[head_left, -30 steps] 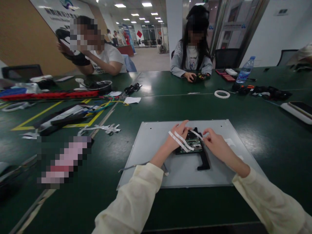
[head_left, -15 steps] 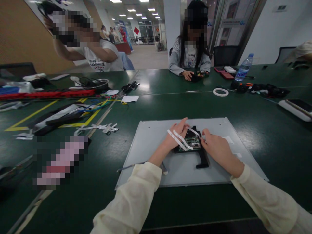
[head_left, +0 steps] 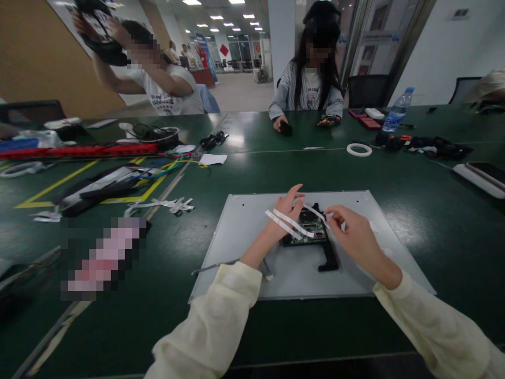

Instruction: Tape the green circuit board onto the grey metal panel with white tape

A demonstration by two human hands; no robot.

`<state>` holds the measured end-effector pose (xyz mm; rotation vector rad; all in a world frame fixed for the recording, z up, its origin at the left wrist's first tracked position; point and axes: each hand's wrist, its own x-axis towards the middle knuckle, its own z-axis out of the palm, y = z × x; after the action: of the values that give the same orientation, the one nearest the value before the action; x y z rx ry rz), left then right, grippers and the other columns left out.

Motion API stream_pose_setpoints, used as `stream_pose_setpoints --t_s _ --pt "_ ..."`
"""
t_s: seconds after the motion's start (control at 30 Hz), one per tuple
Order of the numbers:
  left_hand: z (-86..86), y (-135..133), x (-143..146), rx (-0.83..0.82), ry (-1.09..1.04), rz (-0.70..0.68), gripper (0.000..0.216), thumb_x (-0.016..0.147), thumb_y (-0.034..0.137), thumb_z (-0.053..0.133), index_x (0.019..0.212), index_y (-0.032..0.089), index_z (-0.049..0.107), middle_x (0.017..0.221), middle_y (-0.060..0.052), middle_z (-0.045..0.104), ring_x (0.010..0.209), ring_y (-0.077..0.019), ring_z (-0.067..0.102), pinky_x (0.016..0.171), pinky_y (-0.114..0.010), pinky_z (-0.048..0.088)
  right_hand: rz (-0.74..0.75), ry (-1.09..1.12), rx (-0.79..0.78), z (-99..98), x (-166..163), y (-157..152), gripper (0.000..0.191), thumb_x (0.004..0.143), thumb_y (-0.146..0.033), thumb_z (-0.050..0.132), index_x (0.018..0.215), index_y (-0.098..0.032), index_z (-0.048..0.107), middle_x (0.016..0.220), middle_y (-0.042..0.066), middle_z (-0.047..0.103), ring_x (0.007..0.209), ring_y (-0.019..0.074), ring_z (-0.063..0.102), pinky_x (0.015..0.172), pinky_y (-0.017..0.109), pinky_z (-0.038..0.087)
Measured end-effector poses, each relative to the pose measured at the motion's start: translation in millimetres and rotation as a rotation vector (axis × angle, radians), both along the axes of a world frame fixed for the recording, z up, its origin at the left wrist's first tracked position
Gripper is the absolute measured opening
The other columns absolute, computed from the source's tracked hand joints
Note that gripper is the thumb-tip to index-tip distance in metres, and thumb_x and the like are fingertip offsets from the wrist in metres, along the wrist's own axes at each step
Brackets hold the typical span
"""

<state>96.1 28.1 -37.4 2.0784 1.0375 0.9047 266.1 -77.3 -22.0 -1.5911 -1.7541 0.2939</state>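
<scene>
A circuit board in a black frame [head_left: 329, 255] lies on a pale grey panel. My left hand [head_left: 290, 207] rests over the board's left upper side, with its upper fingers stretched out and apart. White strips [head_left: 286, 225] run across the back of that hand and over the board. Another white strip [head_left: 313, 209] arches between the two hands along the board's upper edge. At the board's right side, my right hand [head_left: 351, 229] is closed in a pinch at this strip's end; the fingertips partly hide the contact.
Under the board is the grey panel [head_left: 236, 226], with a grey cable [head_left: 216, 267] on its left. A phone [head_left: 106, 255] and white tape pieces [head_left: 175, 204] lie left. A white tape ring [head_left: 359, 150] and a bottle [head_left: 398, 110] stand beyond. Two people are across the table.
My right hand has lifted slightly off the board's right edge, its fingers more bent. My left hand has shifted a little up. Across the table, a person's hand has moved left with a dark object.
</scene>
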Motion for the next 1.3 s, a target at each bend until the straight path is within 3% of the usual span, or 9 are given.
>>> stream_pose_setpoints --t_s 0.1,0.23,0.5,0.7,0.8,0.9,1.0,1.13,1.3 --pt "8.7 -6.8 2.8 0.080 -0.027 0.043 0.040 0.094 0.029 0.037 0.132 0.019 0.040 0.116 -0.008 0.063 0.110 -0.0196 0.056 0.099 -0.039 0.038 0.103 0.211 -0.023 3.2 -8.8 -3.7 0.023 0.091 -0.034 0.044 0.098 -0.020 0.060 0.085 0.001 0.064 0.071 0.0121 0.057 0.057 0.022 0.038" --pt "13.1 -14.3 6.8 0.150 -0.057 0.121 0.040 0.093 0.028 0.038 0.131 0.018 0.040 0.116 -0.010 0.062 0.113 -0.0210 0.054 0.099 -0.041 0.038 0.170 0.306 -0.120 3.1 -19.2 -8.6 0.025 0.088 -0.040 0.049 0.096 -0.020 0.062 0.081 0.001 0.065 0.065 0.0117 0.056 0.055 0.022 0.039" --pt "17.7 -21.0 1.4 0.200 -0.053 0.206 0.039 0.093 0.027 0.038 0.129 0.015 0.040 0.114 -0.012 0.061 0.108 -0.0218 0.056 0.096 -0.042 0.039 0.252 0.610 -0.196 -3.6 -22.4 -6.4 0.017 0.082 -0.031 0.058 0.095 -0.020 0.061 0.073 -0.001 0.061 0.066 0.0114 0.056 0.059 0.023 0.042" --pt "15.4 -5.2 -10.9 0.200 -0.148 0.255 0.038 0.091 0.030 0.042 0.127 0.015 0.043 0.111 -0.011 0.062 0.104 -0.0204 0.058 0.094 -0.039 0.041 0.262 0.859 -0.154 10.0 -5.7 -4.0 0.010 0.080 -0.027 0.061 0.087 -0.020 0.058 0.067 -0.004 0.055 0.057 0.0074 0.048 0.050 0.020 0.035" --pt "25.6 -2.0 -19.0 0.003 -0.278 0.205 0.033 0.091 0.035 0.042 0.115 0.015 0.051 0.099 -0.009 0.065 0.091 -0.0178 0.063 0.081 -0.032 0.048 0.244 0.879 -0.158 15.0 11.1 -1.4 0.012 0.079 -0.026 0.063 0.090 -0.021 0.059 0.065 -0.004 0.054 0.056 0.0074 0.046 0.049 0.020 0.034" --pt "42.2 -12.2 -22.2 -0.360 -0.250 -0.034 0.040 0.091 0.046 0.038 0.098 0.014 0.059 0.087 -0.008 0.067 0.075 -0.0156 0.065 0.058 -0.023 0.047 0.285 0.815 -0.261 16.0 27.0 1.6 0.018 0.078 -0.026 0.063 0.095 -0.021 0.059 0.065 -0.004 0.055 0.055 0.0078 0.046 0.049 0.021 0.034" --pt "54.6 -28.9 -19.6 -0.640 -0.065 -0.294 0.047 0.088 0.055 0.040 0.090 0.013 0.062 0.080 -0.008 0.068 0.063 -0.0141 0.064 0.046 -0.019 0.041 0.327 0.719 -0.351 15.8 36.4 3.4 0.019 0.078 -0.023 0.062 0.096 -0.020 0.059 0.064 -0.005 0.054 0.053 0.0075 0.044 0.049 0.021 0.034" --pt "58.1 -43.1 -15.1 -0.749 0.161 -0.426 0.042 0.079 0.055 0.056 0.074 0.013 0.059 0.061 -0.002 0.062 0.046 -0.0093 0.057 0.038 -0.016 0.032 0.340 0.512 -0.410 14.4 42.3 2.8 0.015 0.079 -0.022 0.058 0.094 -0.020 0.059 0.065 -0.004 0.055 0.059 0.0088 0.050 0.056 0.022 0.038" --pt "48.9 -46.9 -14.3 -0.803 0.171 -0.450 0.037 0.083 0.049 0.053 0.071 0.014 0.058 0.057 0.000 0.061 0.044 -0.0084 0.056 0.037 -0.017 0.030 0.357 0.266 -0.474 11.0 48.3 -5.0 0.014 0.081 -0.025 0.054 0.094 -0.021 0.059 0.067 -0.004 0.058 0.059 0.0095 0.051 0.056 0.022 0.039"
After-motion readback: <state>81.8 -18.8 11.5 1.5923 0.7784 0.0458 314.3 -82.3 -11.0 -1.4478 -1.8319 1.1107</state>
